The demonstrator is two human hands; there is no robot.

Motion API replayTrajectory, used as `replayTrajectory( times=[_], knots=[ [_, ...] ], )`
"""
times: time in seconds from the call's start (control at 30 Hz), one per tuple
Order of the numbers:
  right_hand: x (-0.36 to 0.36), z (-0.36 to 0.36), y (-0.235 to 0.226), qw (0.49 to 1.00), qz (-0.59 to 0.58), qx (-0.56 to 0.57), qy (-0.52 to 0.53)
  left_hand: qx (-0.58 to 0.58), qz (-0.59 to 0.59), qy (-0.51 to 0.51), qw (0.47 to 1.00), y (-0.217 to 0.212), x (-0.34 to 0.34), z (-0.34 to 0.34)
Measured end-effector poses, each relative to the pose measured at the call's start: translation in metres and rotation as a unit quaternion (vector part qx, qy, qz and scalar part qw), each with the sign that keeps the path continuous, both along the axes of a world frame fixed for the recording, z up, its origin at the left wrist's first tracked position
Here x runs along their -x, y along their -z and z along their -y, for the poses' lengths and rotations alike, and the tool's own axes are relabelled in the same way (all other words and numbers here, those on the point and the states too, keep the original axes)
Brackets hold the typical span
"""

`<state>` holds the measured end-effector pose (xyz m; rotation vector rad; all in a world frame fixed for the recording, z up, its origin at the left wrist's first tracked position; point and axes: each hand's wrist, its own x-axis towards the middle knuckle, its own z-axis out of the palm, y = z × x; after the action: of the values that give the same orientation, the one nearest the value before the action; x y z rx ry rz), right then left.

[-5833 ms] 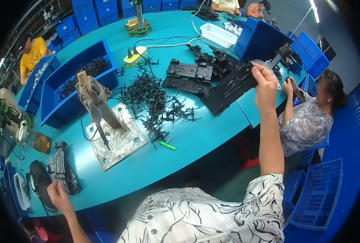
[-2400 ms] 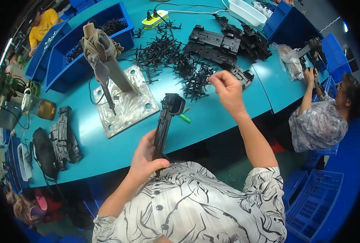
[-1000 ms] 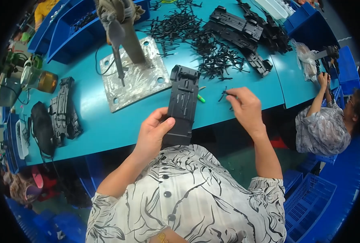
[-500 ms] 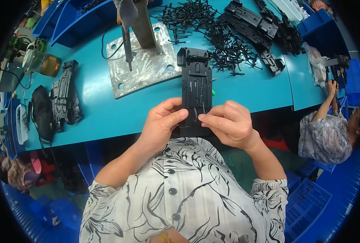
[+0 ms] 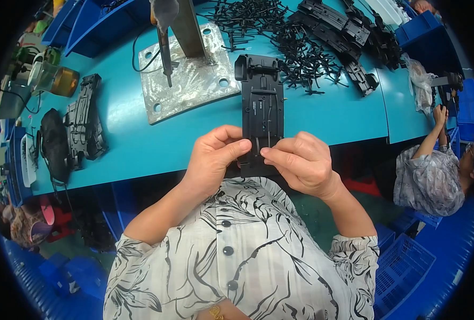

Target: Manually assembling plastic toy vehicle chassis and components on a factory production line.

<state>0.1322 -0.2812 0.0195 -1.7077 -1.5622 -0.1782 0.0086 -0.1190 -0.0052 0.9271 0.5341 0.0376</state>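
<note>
One black chassis (image 5: pixel 262 109) sits above the counter's (image 5: pixel 125 133) near edge, my left hand (image 5: pixel 215 157) clasping its side; my right hand (image 5: pixel 301 162) pinches its face, contents hidden. Beyond, black parts (image 5: pixel 285 34) sprawl; the metal stand's (image 5: pixel 194 80) top is cut off.

A white short-sleeved blouse (image 5: pixel 271 250), printed with flowing black leaf-like lines, is worn at lower centre of the frame. Its front is lined with dark round buttons (image 5: pixel 228 250); its sleeves (image 5: pixel 355 256) are similarly patterned. A gold-coloured ornament (image 5: pixel 215 312) is glimpsed at the bottom edge.
</note>
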Motion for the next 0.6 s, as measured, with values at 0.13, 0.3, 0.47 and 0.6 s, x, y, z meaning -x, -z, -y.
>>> replayTrajectory(
  times=[0.13, 0.3, 0.47, 0.6],
  knots=[
    [0.001, 0.002, -0.003, 1.0, 0.003, 0.007, 0.001, -0.011, -0.001, -0.005, 1.0, 0.001, 0.0, 0.002],
    [0.002, 0.0, 0.001, 1.0, -0.007, 0.001, 0.0, -0.012, 0.006, 0.004, 1.0, -0.002, 0.001, 0.003],
    [0.003, 0.001, 0.003, 1.0, -0.022, 0.0, -0.002, 0.005, 0.015, -0.006, 1.0, -0.005, 0.001, 0.005],
    [0.006, 0.001, 0.004, 1.0, -0.026, 0.002, -0.003, 0.011, 0.031, -0.021, 0.999, -0.013, -0.003, 0.009]
  ],
)
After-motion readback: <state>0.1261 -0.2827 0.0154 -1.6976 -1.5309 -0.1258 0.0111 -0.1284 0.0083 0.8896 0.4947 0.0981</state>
